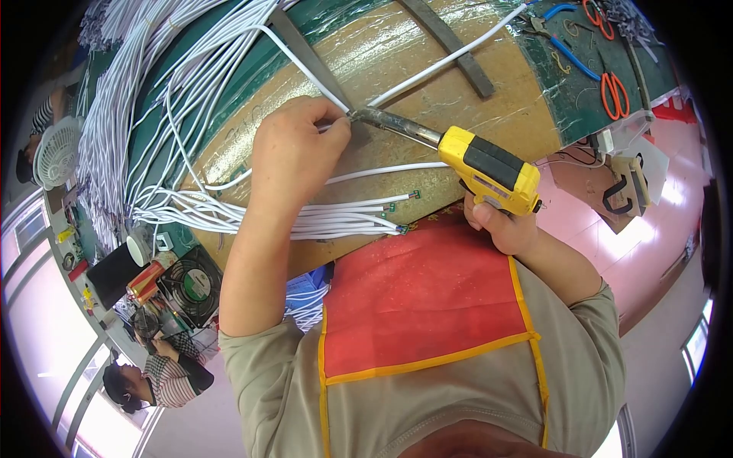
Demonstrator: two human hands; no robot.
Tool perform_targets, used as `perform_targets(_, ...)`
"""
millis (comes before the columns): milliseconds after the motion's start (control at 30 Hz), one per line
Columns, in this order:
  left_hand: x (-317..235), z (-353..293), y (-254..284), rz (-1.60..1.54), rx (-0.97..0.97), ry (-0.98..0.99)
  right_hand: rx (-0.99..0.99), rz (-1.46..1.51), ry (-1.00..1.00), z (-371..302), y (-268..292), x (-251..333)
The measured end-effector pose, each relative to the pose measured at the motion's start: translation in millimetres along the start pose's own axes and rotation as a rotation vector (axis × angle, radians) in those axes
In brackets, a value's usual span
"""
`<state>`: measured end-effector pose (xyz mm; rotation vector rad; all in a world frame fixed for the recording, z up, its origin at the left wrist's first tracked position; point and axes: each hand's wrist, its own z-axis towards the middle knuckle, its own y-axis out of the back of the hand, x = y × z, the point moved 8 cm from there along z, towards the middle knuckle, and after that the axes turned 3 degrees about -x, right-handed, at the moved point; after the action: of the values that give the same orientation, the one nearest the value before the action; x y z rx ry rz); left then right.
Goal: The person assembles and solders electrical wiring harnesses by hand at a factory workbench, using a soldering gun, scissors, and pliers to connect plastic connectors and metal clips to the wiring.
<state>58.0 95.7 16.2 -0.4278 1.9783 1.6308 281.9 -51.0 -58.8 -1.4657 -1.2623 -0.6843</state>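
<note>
My right hand [500,227] grips the handle of a yellow-and-black soldering gun [489,169], whose long metal barrel points left. The barrel's tip reaches right beside the fingertips of my left hand [298,149]. Those fingers are pinched on a white cable [311,76] near its end; the joint itself is partly hidden by fingers and tip. Another white cable [447,62] slants from the tip to the far right. Below my left wrist lie several white cables [336,221] with small green boards [401,229] at their ends.
Two flat metal bars [450,49] lie on the brown board [527,114]. A large bundle of white cables [114,114] fills the left side. Pliers [573,57] and orange-handled scissors [613,95] lie far right. A fan [191,286] stands at left, near another person [164,370].
</note>
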Motion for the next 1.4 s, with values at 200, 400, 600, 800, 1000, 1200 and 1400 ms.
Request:
perform_targets(200,-1,0,0,0.017,-0.002,-0.015,-0.017,0.016,0.015,-1,1,1)
perform_targets(400,2,1,-1,0.001,0.01,0.001,-0.006,0.019,0.011,0,-1,2)
perform_targets(600,0,2,0,0.011,0.017,-0.008,-0.021,0.024,-0.004,-1,0,-1)
perform_targets(800,0,0,1,0.018,0.015,-0.014,-0.022,0.037,-0.036,-2,0,-4)
perform_targets(1000,0,-4,0,0.022,-0.012,-0.028,-0.027,0.045,-0.021,-1,0,-2)
perform_targets(1200,2,-6,-1,0.007,-0.007,-0.038,-0.01,-0.054,0.048,1,-3,2)
perform_targets(1400,-8,-3,7,0.143,0.019,-0.17,-0.056,0.035,0.077,1,1,9)
